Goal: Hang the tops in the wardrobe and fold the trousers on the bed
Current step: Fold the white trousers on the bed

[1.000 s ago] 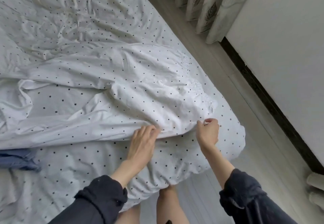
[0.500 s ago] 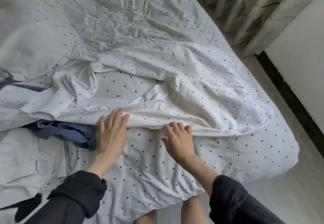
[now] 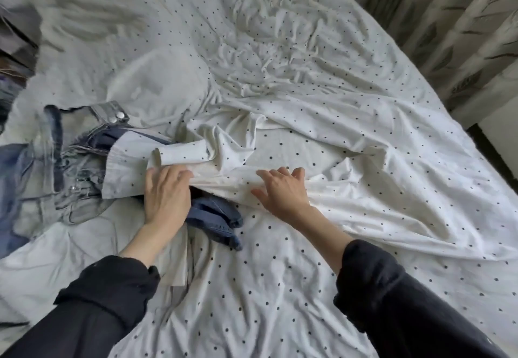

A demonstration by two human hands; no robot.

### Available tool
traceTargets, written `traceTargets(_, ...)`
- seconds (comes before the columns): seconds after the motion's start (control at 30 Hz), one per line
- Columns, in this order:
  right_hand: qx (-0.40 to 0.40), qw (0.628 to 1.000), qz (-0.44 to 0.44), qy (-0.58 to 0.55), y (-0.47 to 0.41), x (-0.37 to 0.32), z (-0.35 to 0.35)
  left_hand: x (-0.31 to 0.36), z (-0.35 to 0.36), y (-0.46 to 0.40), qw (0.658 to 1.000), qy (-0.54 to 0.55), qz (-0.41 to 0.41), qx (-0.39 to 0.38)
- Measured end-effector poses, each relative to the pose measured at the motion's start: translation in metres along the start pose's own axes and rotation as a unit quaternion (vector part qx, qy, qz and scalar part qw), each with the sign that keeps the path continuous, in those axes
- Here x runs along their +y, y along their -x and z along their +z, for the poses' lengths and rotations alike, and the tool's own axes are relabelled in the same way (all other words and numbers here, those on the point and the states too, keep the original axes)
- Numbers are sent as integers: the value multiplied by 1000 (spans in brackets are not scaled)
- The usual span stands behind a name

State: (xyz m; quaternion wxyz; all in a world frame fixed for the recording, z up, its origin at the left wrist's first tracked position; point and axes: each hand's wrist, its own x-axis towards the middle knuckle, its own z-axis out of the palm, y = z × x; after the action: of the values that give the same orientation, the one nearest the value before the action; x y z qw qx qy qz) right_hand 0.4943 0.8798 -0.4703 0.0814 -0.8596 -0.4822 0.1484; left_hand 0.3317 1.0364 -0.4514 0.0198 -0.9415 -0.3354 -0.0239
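Observation:
A white polka-dot duvet (image 3: 350,139) lies rumpled over the bed, its folded edge running across the middle. My left hand (image 3: 165,198) presses flat on that edge, fingers fairly straight, just above a dark blue denim piece (image 3: 215,219) that sticks out from under the duvet. My right hand (image 3: 280,189) rests on the same edge further right, fingers spread. Light-wash jeans (image 3: 53,167) with metal buttons lie crumpled at the left. A pale striped garment (image 3: 123,170) lies over them beside my left hand.
Leaf-patterned curtains (image 3: 462,35) hang at the right beyond the bed's side. A dark skirting strip (image 3: 493,156) shows below them. More blurred fabric lies at the far left edge (image 3: 14,49). White sheet (image 3: 252,287) covers the near part of the bed.
The view has swung left and both hands have moved left along the duvet edge. My right hand no longer pinches the edge. The light-wash jeans and more of the dark denim have come into sight.

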Motion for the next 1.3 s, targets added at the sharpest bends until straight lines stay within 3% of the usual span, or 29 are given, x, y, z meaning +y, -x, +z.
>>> traceTargets(0.13, 8, 999, 21, -50, 0, -17, -15, -34, -16, 1, 1000, 18, -11, -21)
traceTargets(0.37, -18, 987, 35, -155, 38, -39, -66, -46, -76, 18, 990, 120, 43, 67)
traceTargets(0.43, -56, 981, 28, -185, 45, -41, -86, -52, -96, 16, 984, 171, 13, -43)
traceTargets(0.53, -136, 967, 26, -215, 47, -40, -111, -66, -124, 3, 943, 190, -16, -274)
traceTargets(0.67, -208, 937, 39, -277, 35, -39, -127, -73, -151, -17, 894, 183, 51, -406)
traceTargets(0.77, -201, 939, 40, -276, 22, -40, -128, -75, -158, -34, 884, 135, 60, -443)
traceTargets(0.83, -138, 965, 47, -220, 6, -40, -122, -74, -150, -46, 900, 107, 47, -419)
traceTargets(0.97, -7, 996, 71, -58, -24, -41, -101, -65, -114, -56, 981, 14, -40, -188)
traceTargets(1.13, 37, 995, 68, -59, 9, -51, -48, -57, -60, -2, 991, 94, -97, -7)
traceTargets(1.2, 7, 999, 29, -44, 40, -58, -22, -56, -37, 32, 957, 190, -219, 25)
traceTargets(1.23, -20, 999, 12, -30, 51, -61, -10, -58, -28, 44, 920, 254, -297, 2)
traceTargets(1.3, -68, 998, -12, 6, 64, -67, 9, -61, -10, 63, 792, 439, -414, -95)
